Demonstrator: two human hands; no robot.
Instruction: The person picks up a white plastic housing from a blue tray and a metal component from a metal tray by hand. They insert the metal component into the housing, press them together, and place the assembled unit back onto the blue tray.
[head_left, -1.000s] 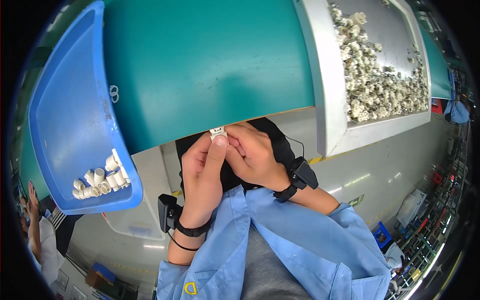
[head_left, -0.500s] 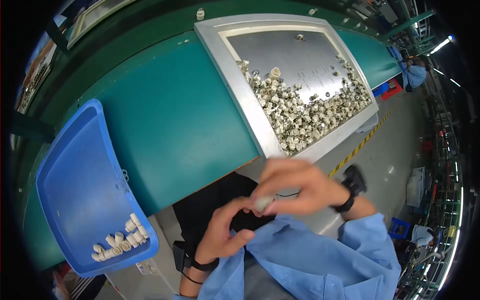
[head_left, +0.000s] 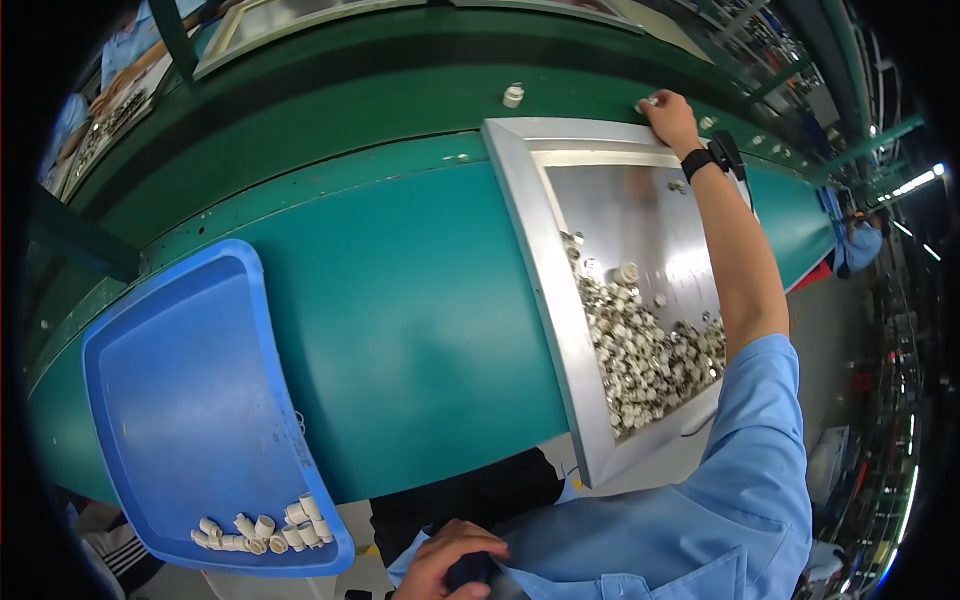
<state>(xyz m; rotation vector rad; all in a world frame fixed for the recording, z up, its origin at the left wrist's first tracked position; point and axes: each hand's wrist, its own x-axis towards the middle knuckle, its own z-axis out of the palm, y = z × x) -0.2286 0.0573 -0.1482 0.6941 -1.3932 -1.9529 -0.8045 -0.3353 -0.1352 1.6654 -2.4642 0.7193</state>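
progress: judged early/mid – only a handful of pcs sorted into blue tray (head_left: 190,400), bulk still in metal tray (head_left: 545,280); one pc being set at far green ledge (head_left: 420,60)
right hand (head_left: 668,117): stretched out past far corner of metal tray, fingertips pinched on a small white part (head_left: 648,102) at the ledge; dark wrist band (head_left: 697,160) worn
left hand (head_left: 450,565): low at bottom edge, near lap, fingers curled over sth dark; what it is can't be told
small white part: at fingertips of R hand, touching or just above ledge – which one can't be told
another white piece (head_left: 513,96): stood upright on same ledge, left of the hand, well apart
blue tray: tilted at table's near-left edge, mostly bare; a short row of white cylindrical pcs (head_left: 260,530) gathered in its low corner
metal tray: rectangular, shiny, right of table; heap of small white/grey pcs (head_left: 645,360) piled at near end, far end nearly bare w/ a few strays
table: teal surface (head_left: 400,300) between both trays, nothing on it in that span
background: other trays w/ parts seen at top-left, another person's blue sleeve beside them
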